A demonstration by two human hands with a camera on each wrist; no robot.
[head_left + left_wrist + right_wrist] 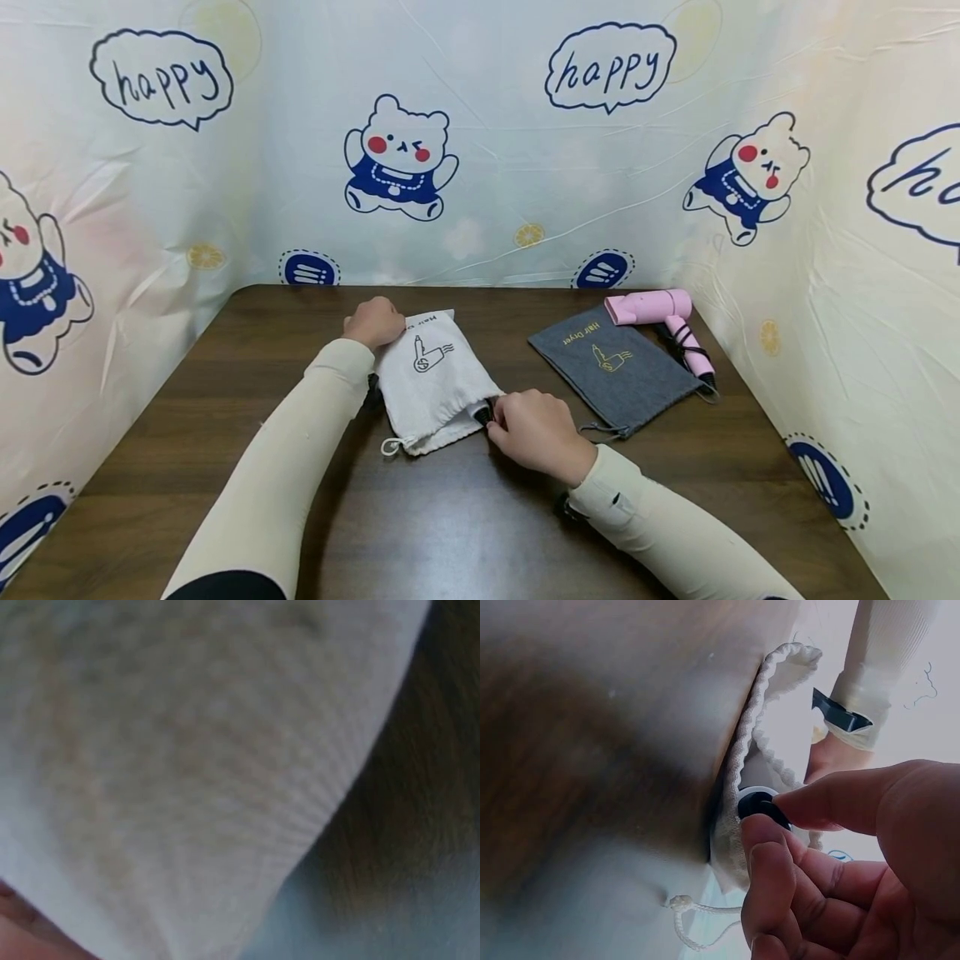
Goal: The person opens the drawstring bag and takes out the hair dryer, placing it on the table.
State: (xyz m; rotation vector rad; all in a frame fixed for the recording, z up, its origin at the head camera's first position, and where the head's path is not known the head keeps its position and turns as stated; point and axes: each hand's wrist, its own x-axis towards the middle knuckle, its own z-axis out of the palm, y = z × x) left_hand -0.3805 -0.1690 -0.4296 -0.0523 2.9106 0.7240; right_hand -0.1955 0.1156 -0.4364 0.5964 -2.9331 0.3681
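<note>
A white drawstring bag (442, 383), printed with a hair dryer drawing, lies on the table with its gathered mouth (742, 742) toward me. My left hand (375, 323) grips the bag's far left corner; its fingertips are hidden in the head view. In the left wrist view the bag's cloth (187, 765) is blurred and close. At the mouth, my right hand (543, 433) pinches a black end piece (759, 806) with a pale ring between thumb and forefinger. Whatever it belongs to is hidden inside the bag.
A grey drawstring bag (600, 375) marked "Hair Dryer" lies to the right. A pink hair dryer (652, 308) with its cord wrapped round the handle rests partly on it. A printed curtain (487, 150) stands behind the brown table (420, 533).
</note>
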